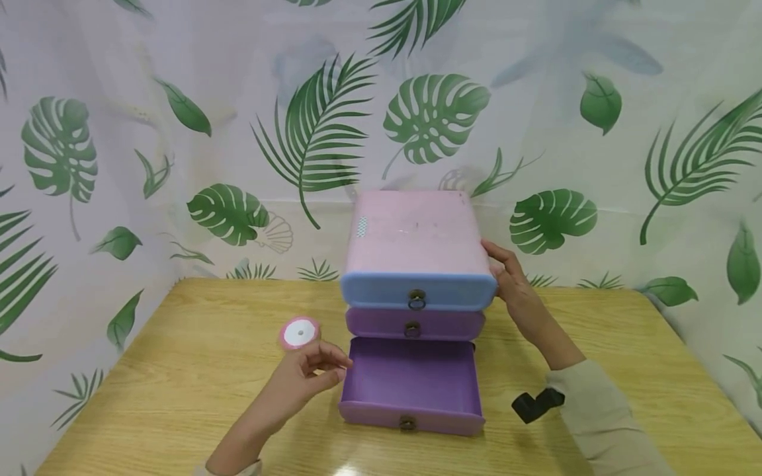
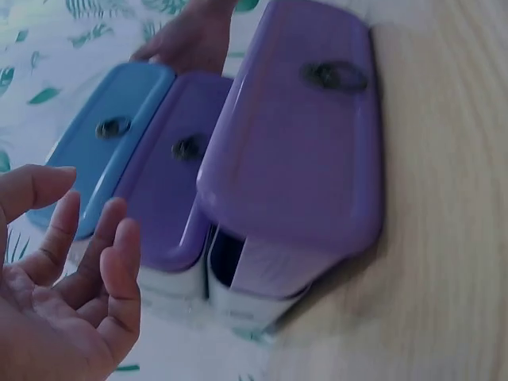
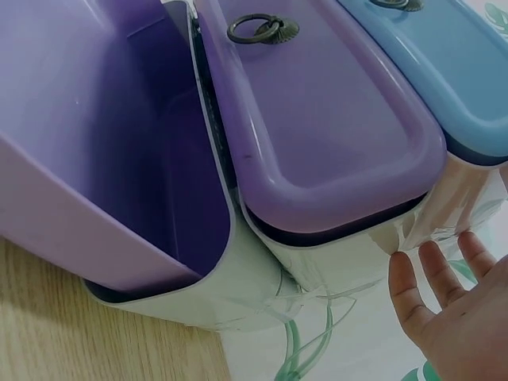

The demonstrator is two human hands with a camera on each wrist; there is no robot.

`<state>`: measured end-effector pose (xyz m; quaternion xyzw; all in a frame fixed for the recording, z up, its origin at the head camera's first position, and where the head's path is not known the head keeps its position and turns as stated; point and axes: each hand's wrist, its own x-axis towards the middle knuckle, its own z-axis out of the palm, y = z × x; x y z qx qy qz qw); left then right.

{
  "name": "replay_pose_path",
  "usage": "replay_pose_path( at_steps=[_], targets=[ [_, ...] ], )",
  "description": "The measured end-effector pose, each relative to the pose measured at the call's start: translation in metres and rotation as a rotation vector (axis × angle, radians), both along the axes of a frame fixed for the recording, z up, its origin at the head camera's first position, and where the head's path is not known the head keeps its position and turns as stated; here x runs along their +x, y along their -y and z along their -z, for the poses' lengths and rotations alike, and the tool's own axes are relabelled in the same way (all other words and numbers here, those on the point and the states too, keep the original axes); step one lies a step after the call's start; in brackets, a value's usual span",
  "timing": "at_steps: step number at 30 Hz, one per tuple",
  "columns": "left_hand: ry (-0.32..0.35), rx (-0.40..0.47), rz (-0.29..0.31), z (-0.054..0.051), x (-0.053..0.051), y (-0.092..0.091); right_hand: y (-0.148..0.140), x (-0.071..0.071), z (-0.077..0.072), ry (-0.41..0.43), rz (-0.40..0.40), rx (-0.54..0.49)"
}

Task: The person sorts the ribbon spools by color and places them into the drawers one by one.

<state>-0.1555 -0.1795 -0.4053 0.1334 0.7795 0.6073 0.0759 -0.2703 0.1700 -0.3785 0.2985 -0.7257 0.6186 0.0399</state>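
Observation:
A small drawer cabinet (image 1: 417,231) with a pink top stands on the table. Its top drawer (image 1: 381,291) has a blue front and its middle drawer (image 1: 381,324) a purple one; both are pushed in. The purple bottom drawer (image 1: 411,377) is pulled out, with nothing visible inside. My left hand (image 1: 292,380) hovers by that drawer's left edge, fingers loosely bent and holding nothing; in the left wrist view the hand (image 2: 71,294) is apart from the fronts. My right hand (image 1: 524,301) rests its fingers against the cabinet's upper right side, also seen in the right wrist view (image 3: 460,317).
A round pink-and-white spool (image 1: 290,332) lies on the wooden table (image 1: 196,370), just beyond my left hand. A black object (image 1: 532,406) shows beside my right cuff. A leaf-patterned cloth (image 1: 238,132) hangs behind the table and along its sides.

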Motion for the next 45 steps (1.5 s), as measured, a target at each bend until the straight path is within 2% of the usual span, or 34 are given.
replay_pose_path(
  at_steps=[3,6,9,15,20,23,30,35,39,45],
  targets=[
    [-0.008,-0.007,-0.104,0.0,-0.011,0.009,0.0,0.0,0.001,0.002,-0.002,0.001],
    [-0.018,-0.025,-0.159,0.003,-0.021,0.018,0.0,0.0,0.001,0.005,0.002,0.003],
    [-0.024,-0.059,-0.188,0.007,-0.03,0.025,0.0,0.0,0.001,0.009,0.007,0.003],
    [0.015,-0.139,-0.256,0.019,-0.047,0.036,-0.001,0.002,0.001,0.009,0.017,0.016],
    [0.007,-0.172,-0.27,0.029,-0.066,0.044,-0.003,0.002,0.001,0.007,0.025,0.015],
    [-0.004,-0.236,-0.281,0.034,-0.075,0.046,-0.004,0.002,0.0,0.006,0.028,0.017],
    [0.073,-0.391,-0.332,0.045,-0.08,0.05,-0.002,0.001,0.0,0.007,0.022,0.015],
    [0.087,-0.46,-0.365,0.052,-0.082,0.053,-0.001,0.0,0.0,0.0,0.013,0.005],
    [0.107,-0.503,-0.379,0.054,-0.083,0.056,-0.001,0.0,0.001,-0.002,0.016,0.004],
    [0.096,-0.527,-0.4,0.06,-0.086,0.06,-0.001,0.0,0.001,0.002,0.016,0.003]
  ],
)
